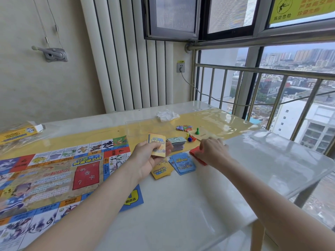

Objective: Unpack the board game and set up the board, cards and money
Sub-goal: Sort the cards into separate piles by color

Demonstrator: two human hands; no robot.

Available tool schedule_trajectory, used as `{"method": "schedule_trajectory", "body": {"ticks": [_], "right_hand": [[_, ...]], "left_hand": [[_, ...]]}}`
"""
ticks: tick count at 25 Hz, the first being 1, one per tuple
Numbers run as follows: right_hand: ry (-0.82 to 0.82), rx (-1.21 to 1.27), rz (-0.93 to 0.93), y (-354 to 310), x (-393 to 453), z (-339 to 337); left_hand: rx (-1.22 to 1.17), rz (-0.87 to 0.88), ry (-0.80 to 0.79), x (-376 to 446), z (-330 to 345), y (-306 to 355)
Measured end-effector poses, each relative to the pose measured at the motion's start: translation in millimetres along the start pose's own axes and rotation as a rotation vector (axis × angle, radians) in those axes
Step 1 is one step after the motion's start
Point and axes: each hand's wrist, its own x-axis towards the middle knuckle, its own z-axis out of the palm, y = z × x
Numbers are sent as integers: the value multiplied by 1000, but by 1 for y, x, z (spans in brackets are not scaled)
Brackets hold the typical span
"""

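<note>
Yellow cards (157, 145), seemingly cartoon-printed

The board (54, 178) runs off the left edge. The right hand (212, 151) hides most of the red cards (194, 153).

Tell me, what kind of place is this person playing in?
Probably an enclosed balcony high up in an apartment building. The railing and windows look out over city buildings far below, and a glass-topped table stands beside them, with a board game spread on it.
</note>
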Motion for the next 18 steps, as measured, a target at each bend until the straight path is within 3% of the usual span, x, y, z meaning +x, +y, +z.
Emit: {"method": "schedule_trajectory", "body": {"ticks": [1, 3, 5, 9, 13, 18], "right_hand": [[76, 59, -24, -6, -2, -5], [112, 437, -87, -25, -5, -17], [-110, 800, -139, -49, -12, -25], [-348, 1119, -57, -73, -18, -25], [-387, 1201, 7, -84, -15, -24], [-262, 1151, 41, -96, -13, -21]], "left_hand": [[19, 5, -13, -1, -3, 0], [85, 27, -41, -3, -8, -2], [146, 52, -43, -6, -12, -2], [97, 70, -94, -14, -25, 12], [23, 42, -113, -17, -37, 22], [42, 93, -16, -15, -44, 20]]}}
